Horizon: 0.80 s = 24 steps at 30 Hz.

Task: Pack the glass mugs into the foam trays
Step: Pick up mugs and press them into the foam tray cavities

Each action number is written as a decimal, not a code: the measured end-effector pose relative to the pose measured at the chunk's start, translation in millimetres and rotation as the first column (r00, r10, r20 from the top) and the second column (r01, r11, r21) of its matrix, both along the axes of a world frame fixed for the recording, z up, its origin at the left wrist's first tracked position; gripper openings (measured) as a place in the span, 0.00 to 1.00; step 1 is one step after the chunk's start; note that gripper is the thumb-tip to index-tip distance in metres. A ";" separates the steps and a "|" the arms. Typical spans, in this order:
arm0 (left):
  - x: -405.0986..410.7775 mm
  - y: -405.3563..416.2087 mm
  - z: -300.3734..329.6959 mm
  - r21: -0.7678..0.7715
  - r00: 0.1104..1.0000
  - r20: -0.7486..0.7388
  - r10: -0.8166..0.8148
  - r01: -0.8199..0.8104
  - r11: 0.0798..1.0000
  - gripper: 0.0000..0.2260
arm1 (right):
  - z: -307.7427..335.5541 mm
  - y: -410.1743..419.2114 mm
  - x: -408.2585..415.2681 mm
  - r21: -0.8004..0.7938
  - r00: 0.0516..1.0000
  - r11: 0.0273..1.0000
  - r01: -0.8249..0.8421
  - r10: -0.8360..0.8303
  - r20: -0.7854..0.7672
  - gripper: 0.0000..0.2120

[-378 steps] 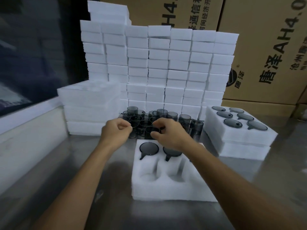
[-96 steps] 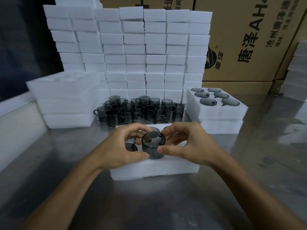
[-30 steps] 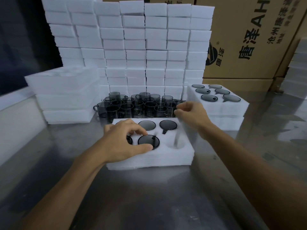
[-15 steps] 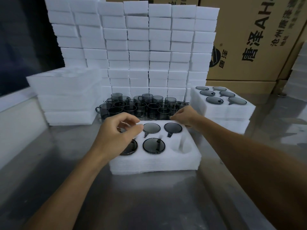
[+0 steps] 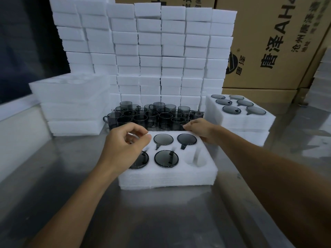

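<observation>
A white foam tray [image 5: 166, 176] lies on the steel table in front of me. Dark glass mugs sit in its back middle [image 5: 163, 139], back right [image 5: 187, 139], front middle [image 5: 166, 158] and front left [image 5: 140, 161] pockets. The front right pocket [image 5: 195, 159] holds nothing. My left hand [image 5: 125, 145] hovers over the back left pocket and hides it, fingers loosely curled with nothing visible in them. My right hand [image 5: 201, 129] lies at the tray's back right corner, against the cluster of loose mugs [image 5: 154, 116]; its fingertips are hidden.
A filled foam tray [image 5: 240, 115] tops a stack at the right. A stack of unfilled trays [image 5: 71, 102] stands at the left, and a wall of foam blocks [image 5: 161, 51] behind the mugs. Cardboard boxes [image 5: 279, 42] rise at the back right.
A mug went into the front middle pocket. My left hand then lifted off it and shifted toward the tray's back left. My right hand came down from the mug cluster to the tray's back right corner.
</observation>
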<state>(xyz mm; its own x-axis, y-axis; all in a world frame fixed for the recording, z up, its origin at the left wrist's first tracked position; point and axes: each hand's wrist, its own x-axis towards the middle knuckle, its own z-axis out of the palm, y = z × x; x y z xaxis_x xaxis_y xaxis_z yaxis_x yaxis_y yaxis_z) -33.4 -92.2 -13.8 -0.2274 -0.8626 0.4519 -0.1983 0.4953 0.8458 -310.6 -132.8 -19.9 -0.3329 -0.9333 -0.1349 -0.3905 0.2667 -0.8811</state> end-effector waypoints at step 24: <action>-14.5 28.7 10.8 -0.324 0.991 0.114 -0.073 0.107 0.940 0.30 | 23.5 137.8 55.5 -0.522 0.776 0.660 -0.540 0.149 -0.613 0.05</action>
